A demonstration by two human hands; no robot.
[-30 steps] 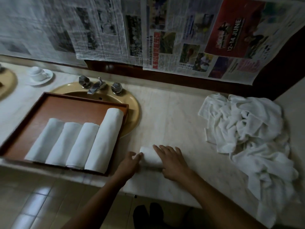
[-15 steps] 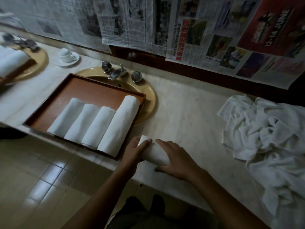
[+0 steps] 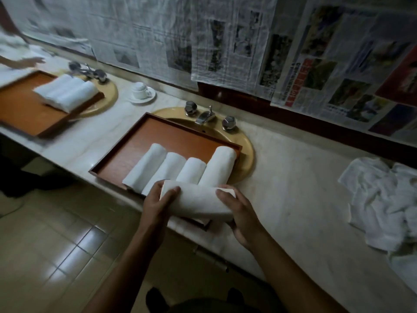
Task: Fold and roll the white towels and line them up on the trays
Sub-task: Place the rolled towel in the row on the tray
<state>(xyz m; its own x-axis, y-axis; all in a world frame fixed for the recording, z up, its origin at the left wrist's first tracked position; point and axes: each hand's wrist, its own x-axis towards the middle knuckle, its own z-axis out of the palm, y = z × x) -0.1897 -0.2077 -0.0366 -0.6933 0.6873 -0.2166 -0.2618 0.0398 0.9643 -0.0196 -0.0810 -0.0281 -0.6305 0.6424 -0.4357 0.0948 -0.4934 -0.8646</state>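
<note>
White roll [image 3: 198, 203] (tray [image 3: 158, 134] edge partly hidden)

The rolled white towel [image 3: 198, 203] hides the near corner of the brown wooden tray [image 3: 162, 136]; the crumpled white towel pile [image 3: 383, 195] runs off the right edge.

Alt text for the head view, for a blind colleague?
The left hand and right hand hold a rolled white towel over the near edge of a brown tray carrying four rolled towels side by side. Right of it, loose white towels lie heaped on the counter.
</note>
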